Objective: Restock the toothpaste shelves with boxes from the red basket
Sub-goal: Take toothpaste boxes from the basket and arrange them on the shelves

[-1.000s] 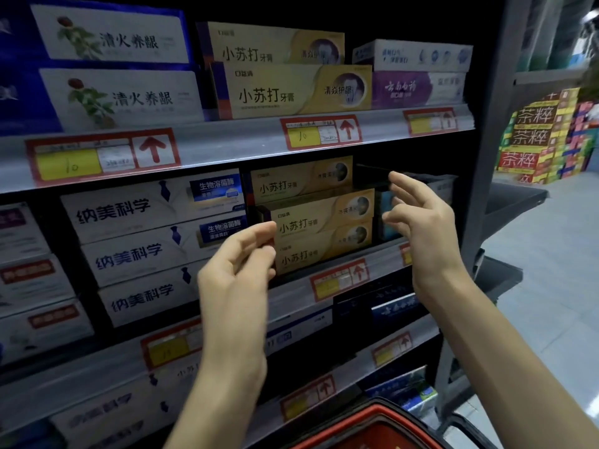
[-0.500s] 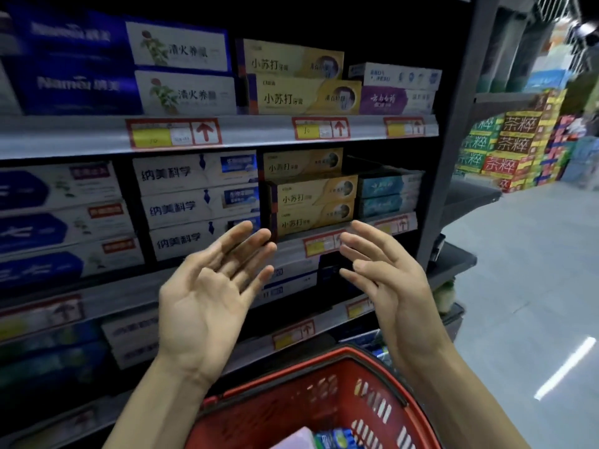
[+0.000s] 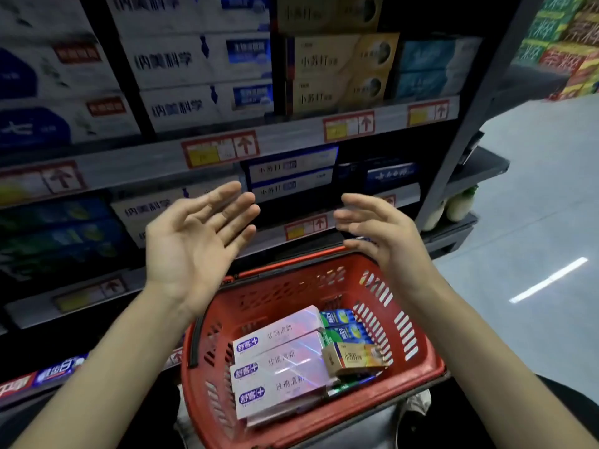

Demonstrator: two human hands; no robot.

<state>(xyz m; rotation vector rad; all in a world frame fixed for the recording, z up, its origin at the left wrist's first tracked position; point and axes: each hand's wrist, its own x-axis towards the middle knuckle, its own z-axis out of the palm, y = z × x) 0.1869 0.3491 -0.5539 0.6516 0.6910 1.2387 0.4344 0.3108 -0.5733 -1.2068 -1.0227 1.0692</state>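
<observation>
The red basket point(image 3: 418, 361) sits low in front of me. Inside lie three pink-white toothpaste boxes point(image 3: 278, 364), green-blue boxes point(image 3: 345, 325) and one gold box point(image 3: 356, 358). My left hand point(image 3: 191, 244) hovers palm up above the basket's left rim, fingers straight and empty. Over the far right rim, my right hand point(image 3: 382, 234) is held with fingers spread, holding nothing. Behind the hands, the shelves carry gold boxes point(image 3: 340, 72), white boxes point(image 3: 201, 82) and teal boxes point(image 3: 434, 69).
Shelf edges point(image 3: 291, 137) carry red-framed price tags. A dark upright post point(image 3: 463, 131) ends the shelving on the right. Beyond it lies open grey floor point(image 3: 534, 254) and a stack of colourful boxes point(image 3: 564, 43). White bottles point(image 3: 457, 205) stand on a low shelf.
Both hands have drawn back from the gold boxes on the shelf and come down above the basket, empty. My view has tipped downward, showing the basket's contents.
</observation>
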